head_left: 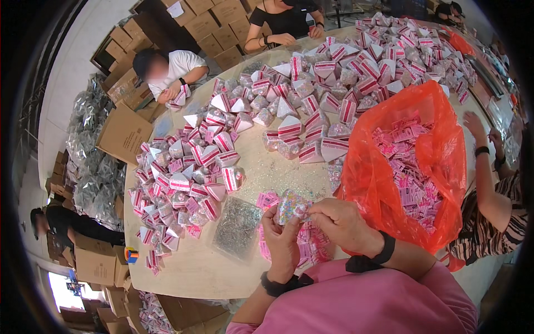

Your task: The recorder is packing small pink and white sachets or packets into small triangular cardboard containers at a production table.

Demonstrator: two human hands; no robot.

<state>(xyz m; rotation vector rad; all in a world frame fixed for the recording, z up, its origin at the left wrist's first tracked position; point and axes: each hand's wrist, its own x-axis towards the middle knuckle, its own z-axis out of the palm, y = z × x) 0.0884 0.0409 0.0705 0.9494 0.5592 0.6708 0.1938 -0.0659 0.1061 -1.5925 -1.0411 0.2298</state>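
Note:
My left hand (281,239) is closed round a cake-slice-shaped wedge (291,205) with a glittery, multicoloured confetti face. At its right end my right hand (346,224) is closed in a pinch; whatever sits between those fingertips is too small to make out. Loose pink printed tags (308,249) lie under and around both hands. Left of them stands a shallow clear tray (216,245) of fine silvery metal pieces, their kind not plain.
To my right, an open red plastic bag (367,183) holds many pink tags. Piles of finished-looking wedges (192,175) cover the table's left and far side. Other people work round the table; cardboard boxes (125,131) stand along the left.

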